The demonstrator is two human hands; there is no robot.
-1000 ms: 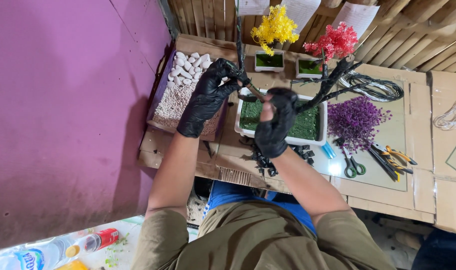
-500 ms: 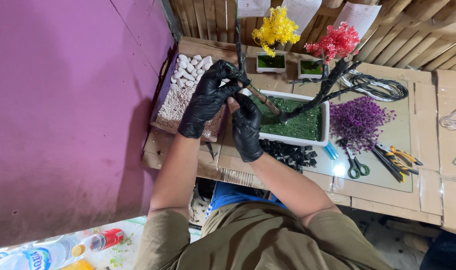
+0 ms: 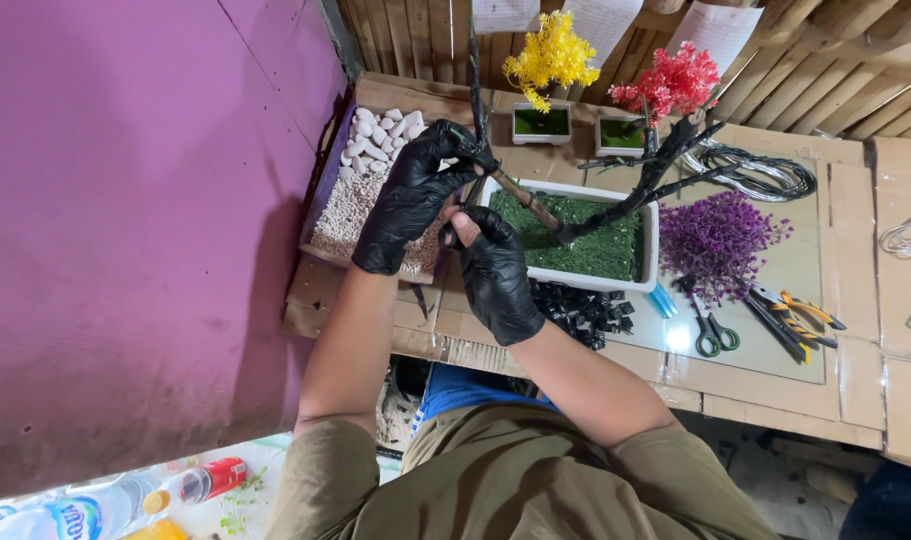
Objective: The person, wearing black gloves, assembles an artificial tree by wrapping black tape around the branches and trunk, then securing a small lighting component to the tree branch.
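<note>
Head view is showing two black-gloved hands working at the left end of a white planter on a cardboard-covered bench. The left hand is curling its fingers around the upper end of a dark, wrapped branch, which is slanting down to the right into the planter's green moss. The right hand is sitting just below it, fingertips pinching at the same branch near the planter's left rim; what, if anything, is lying between those fingertips I cannot tell. By the look of it, the step in hand is dressing or wrapping a limb of the bare tree, and it is asking the left hand for a steady hold while the right does fine fingertip work without tipping the trunk. On containers: the planter is holding moss and the tree; a tray at far left is holding white pebbles over pale gravel; two small white pots at the far edge are carrying moss, one with a yellow tree, one a red. Black clips are lying loose near the planter, with scissors to the right.
</note>
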